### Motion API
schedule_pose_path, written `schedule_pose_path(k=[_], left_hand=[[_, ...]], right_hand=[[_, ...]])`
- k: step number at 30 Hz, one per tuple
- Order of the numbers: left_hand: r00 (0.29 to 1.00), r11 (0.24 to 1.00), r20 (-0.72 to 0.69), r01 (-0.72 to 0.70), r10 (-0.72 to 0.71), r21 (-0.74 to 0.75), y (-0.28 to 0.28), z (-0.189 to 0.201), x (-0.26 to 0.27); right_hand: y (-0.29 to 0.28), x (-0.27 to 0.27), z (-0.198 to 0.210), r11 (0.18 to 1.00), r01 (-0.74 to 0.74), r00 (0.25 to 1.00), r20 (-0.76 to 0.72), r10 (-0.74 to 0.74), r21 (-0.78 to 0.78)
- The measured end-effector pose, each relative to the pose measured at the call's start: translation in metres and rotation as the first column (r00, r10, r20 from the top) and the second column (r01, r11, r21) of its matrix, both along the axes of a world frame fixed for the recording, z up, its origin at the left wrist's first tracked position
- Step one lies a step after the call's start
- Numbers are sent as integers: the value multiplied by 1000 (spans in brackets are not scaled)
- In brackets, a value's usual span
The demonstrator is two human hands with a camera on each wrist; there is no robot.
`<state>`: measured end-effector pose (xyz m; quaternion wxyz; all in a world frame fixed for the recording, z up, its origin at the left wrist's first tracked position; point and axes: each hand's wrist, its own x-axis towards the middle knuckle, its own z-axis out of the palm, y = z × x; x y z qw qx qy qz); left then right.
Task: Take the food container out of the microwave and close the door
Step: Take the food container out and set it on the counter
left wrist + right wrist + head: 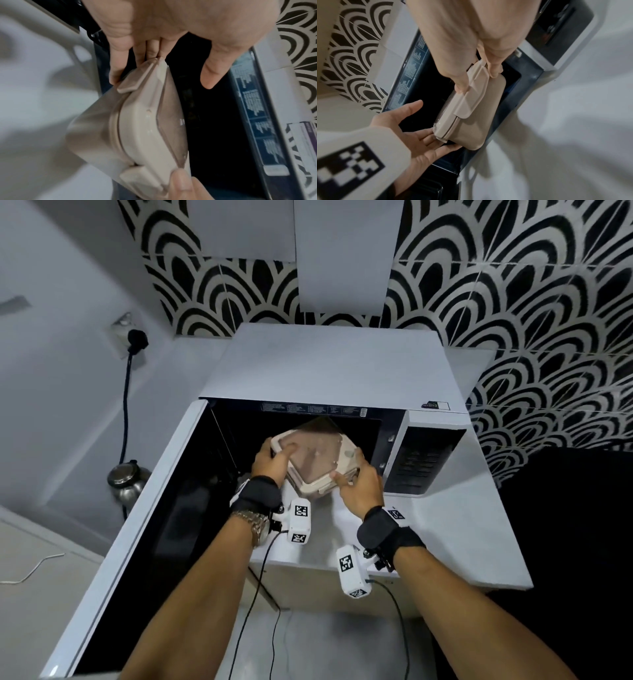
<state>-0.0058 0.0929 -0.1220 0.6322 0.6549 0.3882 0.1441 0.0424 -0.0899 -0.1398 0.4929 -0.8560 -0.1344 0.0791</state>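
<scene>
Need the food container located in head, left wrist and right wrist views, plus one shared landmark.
Head: container centre, at the microwave mouth, between left hand and right hand.
Left wrist: container lower centre, edge-on.
Right wrist: container centre, edge-on.
Shared landmark: the printed label strip on the microwave's upper front frame, in all three views.

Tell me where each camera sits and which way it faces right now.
Head: above, looking down at the open microwave; both forearms, left hand and right hand on the container.
Left wrist: looks along the left palm at the container's side; the right thumb shows.
Right wrist: looks along the right hand at the container's underside; left hand opposite.
All share the container.
</scene>
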Motion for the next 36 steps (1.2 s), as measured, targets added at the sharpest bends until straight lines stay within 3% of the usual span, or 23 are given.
schedule_pose_path(k=[6, 13, 17, 20, 30, 36], left_hand=[[998, 998, 56, 45, -42, -51, -61, 1, -45], [990, 988, -46, 133, -136, -73, -113, -66, -64], [971, 975, -91, 216, -220, -58, -151, -72, -70], [956, 960, -95, 278, -278, -7, -181, -71, -69], [845, 848, -132, 528, -518, 51, -249, -80, -46], [770, 777, -165, 629, -616, 38, -277, -82, -31]], right_hand=[[-59, -34, -12, 998, -51, 998, -25, 52, 43], [-134, -50, -33, 999, -38, 992, -123, 36, -14], [-173, -47, -44, 999, -9, 979, -206, -1, -44], [-203, -37, -52, 999, -22, 966, -259, 12, -36], [-283, 27, -57, 984, -32, 983, -183, -1, -176], [-314, 66, -64, 983, -20, 985, -170, -12, -184]])
